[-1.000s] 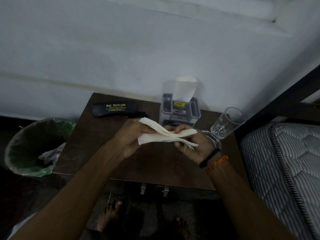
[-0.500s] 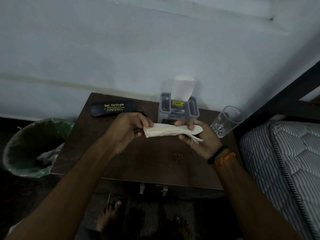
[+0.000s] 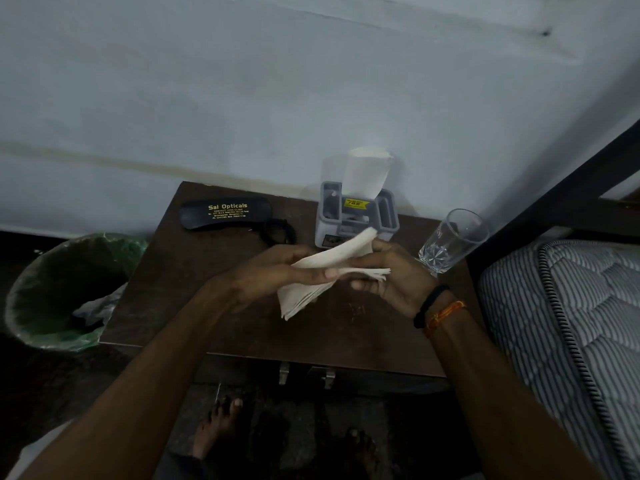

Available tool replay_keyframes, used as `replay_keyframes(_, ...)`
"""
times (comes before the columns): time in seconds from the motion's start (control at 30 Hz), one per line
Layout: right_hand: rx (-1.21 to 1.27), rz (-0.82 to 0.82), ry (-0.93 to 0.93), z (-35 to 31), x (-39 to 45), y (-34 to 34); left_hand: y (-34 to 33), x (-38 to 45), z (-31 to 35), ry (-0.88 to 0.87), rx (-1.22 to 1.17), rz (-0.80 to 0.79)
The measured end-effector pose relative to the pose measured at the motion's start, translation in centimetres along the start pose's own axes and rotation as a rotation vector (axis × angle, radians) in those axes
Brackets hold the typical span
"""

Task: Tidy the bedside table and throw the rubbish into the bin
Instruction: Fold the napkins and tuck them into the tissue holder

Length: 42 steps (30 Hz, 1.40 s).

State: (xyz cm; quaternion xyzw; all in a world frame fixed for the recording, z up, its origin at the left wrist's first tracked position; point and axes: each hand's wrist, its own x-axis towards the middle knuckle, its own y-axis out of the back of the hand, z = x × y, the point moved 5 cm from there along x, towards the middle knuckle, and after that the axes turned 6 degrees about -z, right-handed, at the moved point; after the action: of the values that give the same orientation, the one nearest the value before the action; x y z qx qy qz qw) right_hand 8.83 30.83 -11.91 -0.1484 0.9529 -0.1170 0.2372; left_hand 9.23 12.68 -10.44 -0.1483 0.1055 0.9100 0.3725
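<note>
Both hands hold a stack of white paper napkins (image 3: 322, 268) above the middle of the dark brown bedside table (image 3: 173, 278). My left hand (image 3: 270, 275) grips the stack from the left, thumb on top. My right hand (image 3: 388, 275) pinches its right end, fingers over the upper fold. The stack's lower corner droops toward the tabletop. A bin (image 3: 45, 282) with a green liner stands on the floor left of the table, with crumpled rubbish inside.
At the back of the table are a black spectacle case (image 3: 225, 213), dark glasses (image 3: 278, 232) beside it, and a grey holder (image 3: 356, 216) with a napkin standing in it. A clear glass (image 3: 450, 240) stands at the right. A striped mattress (image 3: 571, 323) borders the right side.
The napkin stack has been folded and tilted, its right end now raised toward the holder. My left hand moved right, closer to my right hand.
</note>
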Motion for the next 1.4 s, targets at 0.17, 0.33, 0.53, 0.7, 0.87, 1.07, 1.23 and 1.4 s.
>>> replay_keyframes(0.17,-0.188,0.021,-0.061,-0.1,-0.1,0.6,0.0,-0.3,-0.5,0.127,-0.197,-0.046)
replay_keyframes(0.33,-0.331,-0.048,-0.095,0.0,-0.1,0.7,0.2,-0.1,-1.2,0.208,-0.076,-0.009)
replay_keyframes(0.53,-0.052,-0.036,-0.199,0.4,-0.9,1.8,1.6,0.0,-1.5,0.159,-0.346,0.169)
replay_keyframes(0.7,0.126,-0.021,-0.130,0.8,-1.0,1.0,1.6,0.2,-1.3,0.084,-0.590,0.231)
replay_keyframes(0.87,0.047,0.083,0.027,0.8,0.2,0.4,1.9,0.2,-1.1,0.077,-0.622,0.258)
replay_keyframes(1.07,-0.023,0.095,0.133,0.3,-0.1,0.0,2.3,0.3,-1.1,0.063,-0.471,0.300)
replay_keyframes(1.23,-0.016,0.110,0.147,0.4,-0.3,0.0,2.7,0.4,-0.9,0.056,-0.367,0.359)
replay_keyframes(1.4,0.022,0.096,0.156,0.1,-0.4,-0.3,2.5,0.6,-1.1,0.031,-0.388,0.362)
